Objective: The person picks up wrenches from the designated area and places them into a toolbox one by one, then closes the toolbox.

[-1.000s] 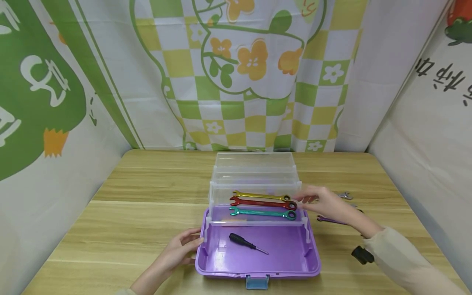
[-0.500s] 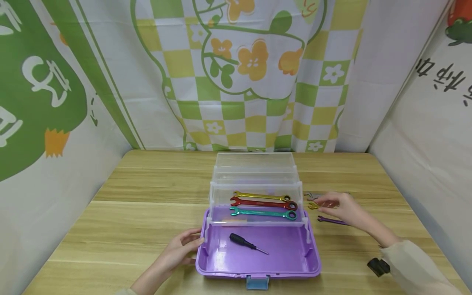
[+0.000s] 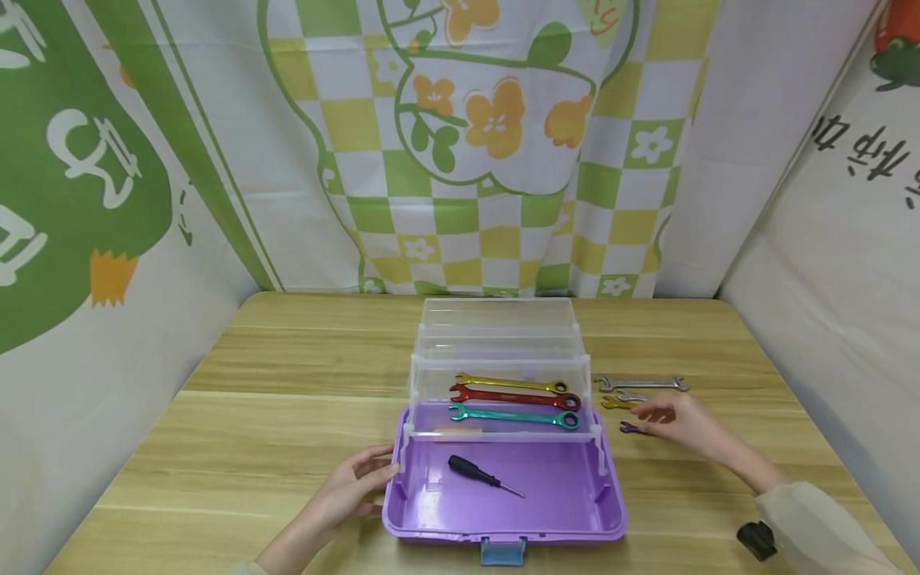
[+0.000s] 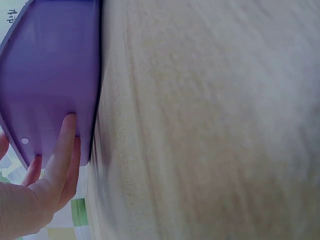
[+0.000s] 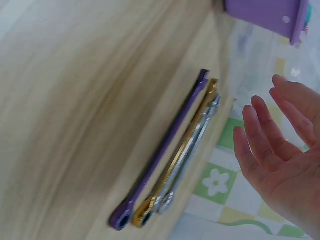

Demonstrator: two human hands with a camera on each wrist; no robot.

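My left hand [image 3: 352, 483] rests against the left side of the purple toolbox [image 3: 503, 513], its fingertips on the outer wall [image 4: 55, 65]. My right hand [image 3: 679, 423] hovers just over the loose wrenches right of the box, fingers apart and holding nothing in the right wrist view. Nearest to it is a purple wrench [image 5: 162, 150]. Alongside lie a golden wrench [image 5: 179, 159] and two silver ones, the rear silver wrench [image 3: 643, 383] farthest back. Yellow [image 3: 510, 382], red [image 3: 513, 396] and green [image 3: 510, 414] ratchet wrenches lie in the box's clear tray.
A black-handled screwdriver [image 3: 470, 469] lies in the toolbox's bottom. Clear stepped trays [image 3: 496, 339] stand unfolded behind it, and a blue latch [image 3: 502, 551] hangs at the front. A small black object [image 3: 757, 541] is beside the right sleeve. Patterned curtain [image 3: 496, 239] backs the wooden table [image 3: 287, 383].
My right hand has moved right, away from the clear tray's end, then slightly toward me over the loose wrenches. The left hand stays at the box.
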